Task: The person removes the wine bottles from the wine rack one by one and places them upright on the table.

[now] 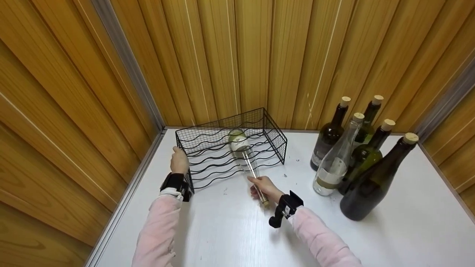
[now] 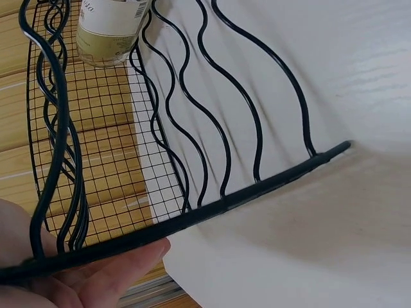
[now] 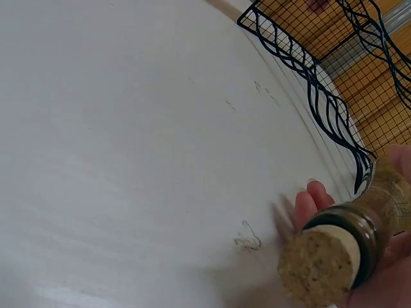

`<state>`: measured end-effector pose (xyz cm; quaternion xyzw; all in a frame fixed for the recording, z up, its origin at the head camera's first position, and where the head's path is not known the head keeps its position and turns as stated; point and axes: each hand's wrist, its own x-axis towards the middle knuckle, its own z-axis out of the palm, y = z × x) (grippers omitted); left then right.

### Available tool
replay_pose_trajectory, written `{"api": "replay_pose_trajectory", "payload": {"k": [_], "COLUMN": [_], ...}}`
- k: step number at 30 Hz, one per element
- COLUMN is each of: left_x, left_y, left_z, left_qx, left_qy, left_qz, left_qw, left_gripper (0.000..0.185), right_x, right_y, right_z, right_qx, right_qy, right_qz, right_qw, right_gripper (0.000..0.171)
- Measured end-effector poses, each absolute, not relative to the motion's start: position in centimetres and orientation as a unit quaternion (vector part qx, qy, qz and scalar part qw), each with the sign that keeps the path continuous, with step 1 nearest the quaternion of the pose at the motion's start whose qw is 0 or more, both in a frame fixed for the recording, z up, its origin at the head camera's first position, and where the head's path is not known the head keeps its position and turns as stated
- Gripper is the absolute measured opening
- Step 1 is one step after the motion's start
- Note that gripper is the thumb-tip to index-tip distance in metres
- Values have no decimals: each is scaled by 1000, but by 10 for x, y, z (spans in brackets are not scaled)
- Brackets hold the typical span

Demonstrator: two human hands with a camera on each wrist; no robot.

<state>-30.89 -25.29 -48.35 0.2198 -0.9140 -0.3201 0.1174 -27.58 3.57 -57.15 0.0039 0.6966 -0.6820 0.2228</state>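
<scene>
— What's on the white table (image 1: pixel 230 230)?
— A black wire rack (image 1: pixel 230 148), with a clear bottle (image 1: pixel 243 152) lying in it, base to the back, neck sticking out the front. Five corked bottles (image 1: pixel 356 159) stand to the right.
— The hands?
— The left hand (image 1: pixel 179 160) grips the rack's front left corner. The right hand (image 1: pixel 264 188) curls its fingers round the bottle's neck, near the cork (image 3: pixel 319 264).

Even bright light, soft shadows, head view bends at edges, wrist cams blurry up close.
</scene>
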Motion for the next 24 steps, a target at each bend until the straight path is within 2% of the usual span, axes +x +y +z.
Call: {"api": "replay_pose_trajectory", "payload": {"k": [5,12,24], "left_x": [-309,-310,-311], "left_y": [-252,-251,-250], "left_z": [-485,-485,-484], "left_qx": [220,223,216], "left_qy": [-917,-914,-915], "left_qz": [-314,-318,-317], "left_qw": [112,120,122], "left_gripper": [16,17,15], "right_x": [-280,-280,-273], "right_y": [32,31,34], "right_z": [-583,-586,-578], "right_qx": [25,33,28], "right_qy": [705,707,725], "right_qz": [-673,-677,-660], "right_qw": [222,204,194], "right_gripper": [39,24,22]}}
